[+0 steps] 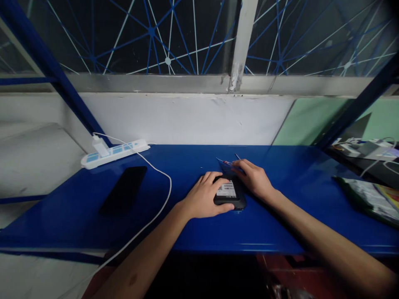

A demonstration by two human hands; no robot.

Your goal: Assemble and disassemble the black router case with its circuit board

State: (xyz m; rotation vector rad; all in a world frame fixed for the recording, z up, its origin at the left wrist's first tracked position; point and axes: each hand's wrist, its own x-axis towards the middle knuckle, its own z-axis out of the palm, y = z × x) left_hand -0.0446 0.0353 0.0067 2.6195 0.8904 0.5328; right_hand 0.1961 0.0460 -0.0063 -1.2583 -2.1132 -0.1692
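A flat black box with a white printed label (227, 189), its look that of a small hard drive or its case, lies on the blue table. My left hand (204, 197) is closed about its left side, thumb along the near edge and fingers over the far part. Just beyond the box, my right hand (254, 177) pinches a thin blue, partly see-through item (228, 163) with a bit of red on it. Its kind is unclear, as my fingers cover part of it.
A white power strip (116, 153) with a plugged-in charger stands at the back left; its white cable (168, 187) runs down across the table. A black phone-like slab (124, 189) lies left. Packets (374, 199) and small white devices (374, 148) are at the right.
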